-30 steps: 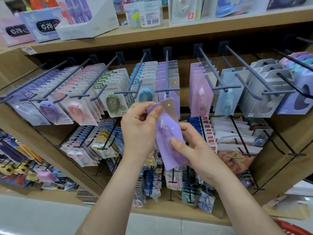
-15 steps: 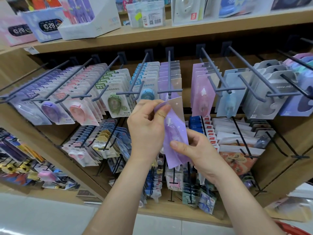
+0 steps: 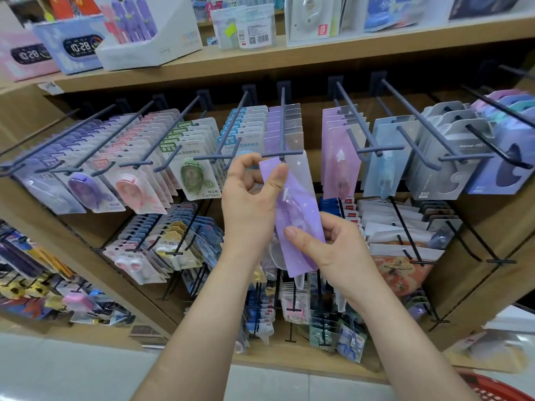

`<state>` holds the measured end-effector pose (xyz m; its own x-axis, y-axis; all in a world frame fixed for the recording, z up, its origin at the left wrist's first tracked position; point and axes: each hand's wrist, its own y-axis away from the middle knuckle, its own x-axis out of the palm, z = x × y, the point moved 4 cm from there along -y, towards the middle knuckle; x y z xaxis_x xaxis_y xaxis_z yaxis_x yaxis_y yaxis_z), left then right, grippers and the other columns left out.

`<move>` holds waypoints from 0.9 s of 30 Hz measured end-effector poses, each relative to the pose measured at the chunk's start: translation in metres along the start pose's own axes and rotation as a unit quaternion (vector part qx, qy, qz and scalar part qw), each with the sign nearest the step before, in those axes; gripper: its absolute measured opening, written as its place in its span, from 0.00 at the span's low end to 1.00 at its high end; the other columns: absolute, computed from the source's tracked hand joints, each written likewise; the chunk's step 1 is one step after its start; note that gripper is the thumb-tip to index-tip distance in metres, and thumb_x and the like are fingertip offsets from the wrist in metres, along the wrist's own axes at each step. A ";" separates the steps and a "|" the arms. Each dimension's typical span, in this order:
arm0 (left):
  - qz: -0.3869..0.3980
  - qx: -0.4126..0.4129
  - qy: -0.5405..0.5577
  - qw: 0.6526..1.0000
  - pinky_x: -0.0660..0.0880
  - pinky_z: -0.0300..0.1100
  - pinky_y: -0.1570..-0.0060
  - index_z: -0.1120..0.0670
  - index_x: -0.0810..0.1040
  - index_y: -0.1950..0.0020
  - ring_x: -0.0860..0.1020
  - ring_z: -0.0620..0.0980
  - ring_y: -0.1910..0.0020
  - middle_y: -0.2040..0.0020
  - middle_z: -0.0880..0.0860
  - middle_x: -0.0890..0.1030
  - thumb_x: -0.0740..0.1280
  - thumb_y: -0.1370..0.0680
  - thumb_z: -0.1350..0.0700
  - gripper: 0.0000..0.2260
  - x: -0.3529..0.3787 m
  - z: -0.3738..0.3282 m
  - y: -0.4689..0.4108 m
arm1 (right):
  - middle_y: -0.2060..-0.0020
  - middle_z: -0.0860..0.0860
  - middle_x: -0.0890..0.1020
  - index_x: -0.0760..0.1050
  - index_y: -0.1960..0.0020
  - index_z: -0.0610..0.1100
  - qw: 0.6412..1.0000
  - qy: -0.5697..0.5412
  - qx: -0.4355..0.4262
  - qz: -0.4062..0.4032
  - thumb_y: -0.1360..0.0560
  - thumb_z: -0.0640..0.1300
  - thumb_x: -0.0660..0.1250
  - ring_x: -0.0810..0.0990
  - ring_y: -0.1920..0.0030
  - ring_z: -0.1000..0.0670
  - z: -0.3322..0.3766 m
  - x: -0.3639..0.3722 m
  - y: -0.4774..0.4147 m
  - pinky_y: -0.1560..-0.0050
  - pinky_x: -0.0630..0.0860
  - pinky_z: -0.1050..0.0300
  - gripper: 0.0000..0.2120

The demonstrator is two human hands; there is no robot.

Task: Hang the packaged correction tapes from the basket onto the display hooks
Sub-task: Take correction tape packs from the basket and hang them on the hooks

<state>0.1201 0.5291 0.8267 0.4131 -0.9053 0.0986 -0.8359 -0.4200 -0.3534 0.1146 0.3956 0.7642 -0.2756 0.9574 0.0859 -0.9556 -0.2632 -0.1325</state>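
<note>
- Left hand (image 3: 249,204): thumb and forefinger pinch the upper left edge of the purple correction tape pack (image 3: 301,215); the other fingers are loosely curled behind it
- Right hand (image 3: 333,244): thumb pressed on the pack's lower front, fingers wrapped round behind its right edge
- Pack upright, slightly tilted, held between both hands; its top edge is at the front tip of the centre display hook (image 3: 282,120), right at the crossbar; cannot tell whether the hang hole is on the prong
- Same hook carries a row of matching purple packs (image 3: 293,127) behind
- Neighbouring hooks: blue packs (image 3: 252,123), a green pack (image 3: 192,175) and a pink pack (image 3: 130,189) to the left, lilac packs (image 3: 340,157) to the right
- Wooden shelf board (image 3: 289,60) above, with clock boxes (image 3: 72,47) standing on it
- Lower rows of hooks are crowded with small stationery
- Red basket (image 3: 498,390) rim in the bottom right corner, pale floor (image 3: 72,371) below the unit
</note>
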 end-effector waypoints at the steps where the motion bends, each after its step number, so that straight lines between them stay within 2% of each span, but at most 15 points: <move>1: 0.008 -0.013 0.009 1.000 0.72 0.46 0.61 0.50 0.74 0.51 0.74 0.47 0.67 0.64 0.50 0.79 0.72 0.25 0.50 0.09 -0.001 0.001 0.001 | 0.56 0.47 0.87 0.84 0.51 0.50 1.000 0.003 0.000 -0.007 0.32 0.54 0.75 0.84 0.52 0.40 0.001 0.001 0.001 0.47 0.79 0.38 0.12; 3: 0.019 -0.034 0.006 0.999 0.73 0.41 0.60 0.50 0.75 0.52 0.76 0.44 0.66 0.65 0.45 0.80 0.70 0.23 0.52 0.05 -0.004 0.005 0.007 | 0.57 0.45 0.87 0.84 0.52 0.48 1.000 0.007 0.005 -0.018 0.29 0.54 0.76 0.84 0.56 0.43 0.002 0.002 0.002 0.49 0.79 0.37 0.11; 5: 0.041 -0.066 -0.008 0.997 0.75 0.37 0.57 0.51 0.76 0.48 0.79 0.42 0.60 0.61 0.43 0.82 0.68 0.21 0.56 0.03 -0.012 0.012 0.019 | 0.57 0.45 0.86 0.84 0.52 0.45 1.000 0.007 0.008 -0.029 0.28 0.54 0.75 0.84 0.56 0.41 0.005 0.003 0.003 0.49 0.79 0.36 0.13; 7: 0.087 -0.108 -0.002 0.990 0.78 0.39 0.55 0.54 0.78 0.44 0.82 0.45 0.55 0.52 0.48 0.85 0.66 0.20 0.61 0.06 -0.021 0.022 0.033 | 0.57 0.43 0.86 0.83 0.52 0.44 0.999 0.011 0.010 -0.038 0.31 0.58 0.75 0.83 0.54 0.38 0.006 0.005 0.002 0.50 0.79 0.35 0.19; 10: 0.113 -0.139 -0.006 0.984 0.79 0.40 0.54 0.56 0.80 0.42 0.84 0.48 0.52 0.49 0.53 0.86 0.64 0.20 0.63 0.09 -0.033 0.030 0.048 | 0.56 0.44 0.86 0.83 0.53 0.45 0.999 0.009 0.013 -0.051 0.32 0.60 0.74 0.84 0.53 0.39 0.005 0.010 0.000 0.49 0.80 0.35 0.19; 13: 0.085 -0.113 -0.088 0.986 0.79 0.40 0.56 0.52 0.80 0.44 0.84 0.46 0.53 0.51 0.50 0.86 0.66 0.20 0.61 0.08 -0.045 0.030 0.051 | 0.55 0.45 0.84 0.80 0.51 0.48 0.997 0.046 0.008 -0.067 0.27 0.60 0.71 0.83 0.53 0.41 0.007 0.012 -0.002 0.55 0.82 0.43 0.16; 15: 0.038 -0.097 -0.117 0.988 0.80 0.43 0.57 0.51 0.79 0.45 0.84 0.46 0.54 0.53 0.49 0.86 0.67 0.20 0.59 0.06 -0.057 0.028 0.052 | 0.52 0.50 0.82 0.75 0.44 0.51 0.989 0.134 0.015 -0.066 0.26 0.64 0.66 0.81 0.51 0.45 0.009 0.009 -0.005 0.53 0.81 0.45 0.19; 17: -0.016 -0.091 -0.099 0.991 0.81 0.45 0.59 0.51 0.77 0.46 0.84 0.47 0.57 0.56 0.48 0.86 0.67 0.20 0.58 0.05 -0.069 0.022 0.052 | 0.48 0.51 0.79 0.69 0.37 0.53 0.981 0.185 0.027 -0.046 0.22 0.61 0.63 0.82 0.53 0.47 0.011 0.007 -0.011 0.55 0.80 0.46 0.18; 19: -0.052 -0.084 -0.073 0.992 0.80 0.47 0.60 0.50 0.75 0.44 0.84 0.48 0.59 0.58 0.49 0.86 0.68 0.21 0.58 0.07 -0.078 0.016 0.054 | 0.44 0.49 0.79 0.68 0.35 0.52 0.993 0.098 0.057 -0.028 0.19 0.52 0.64 0.83 0.56 0.47 0.010 0.008 -0.016 0.62 0.83 0.48 0.15; 21: -0.063 -0.076 -0.054 0.994 0.80 0.44 0.61 0.46 0.73 0.39 0.84 0.47 0.59 0.58 0.49 0.86 0.68 0.21 0.57 0.13 -0.081 0.010 0.056 | 0.40 0.49 0.78 0.69 0.34 0.49 0.996 0.027 0.073 -0.039 0.20 0.45 0.66 0.84 0.51 0.48 0.011 0.009 -0.021 0.60 0.84 0.50 0.15; 22: -0.060 -0.074 -0.042 0.995 0.80 0.42 0.61 0.44 0.72 0.37 0.84 0.47 0.59 0.58 0.50 0.86 0.68 0.21 0.57 0.15 -0.081 0.008 0.057 | 0.41 0.49 0.78 0.68 0.34 0.48 0.995 0.026 0.072 -0.057 0.20 0.44 0.67 0.84 0.53 0.50 0.013 0.008 -0.023 0.59 0.84 0.48 0.16; 25: -0.045 -0.075 -0.010 0.996 0.80 0.44 0.60 0.44 0.76 0.38 0.84 0.49 0.58 0.56 0.52 0.86 0.67 0.21 0.58 0.14 -0.078 0.004 0.058 | 0.56 0.52 0.75 0.65 0.42 0.47 0.987 0.073 0.053 -0.133 0.22 0.47 0.70 0.81 0.73 0.51 0.020 0.004 -0.031 0.59 0.83 0.40 0.16; 27: -0.044 -0.088 0.010 0.995 0.80 0.47 0.58 0.46 0.78 0.40 0.84 0.49 0.56 0.55 0.52 0.86 0.67 0.22 0.57 0.12 -0.075 0.005 0.057 | 0.63 0.50 0.76 0.62 0.46 0.46 0.981 0.093 0.047 -0.162 0.23 0.48 0.70 0.79 0.77 0.49 0.021 0.003 -0.036 0.61 0.82 0.39 0.17</move>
<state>0.0438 0.5732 0.7945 0.4813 -0.8652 0.1409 -0.8483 -0.5002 -0.1736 0.1459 0.4051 0.7903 0.0592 0.9954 -0.0747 -0.9977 0.0566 -0.0364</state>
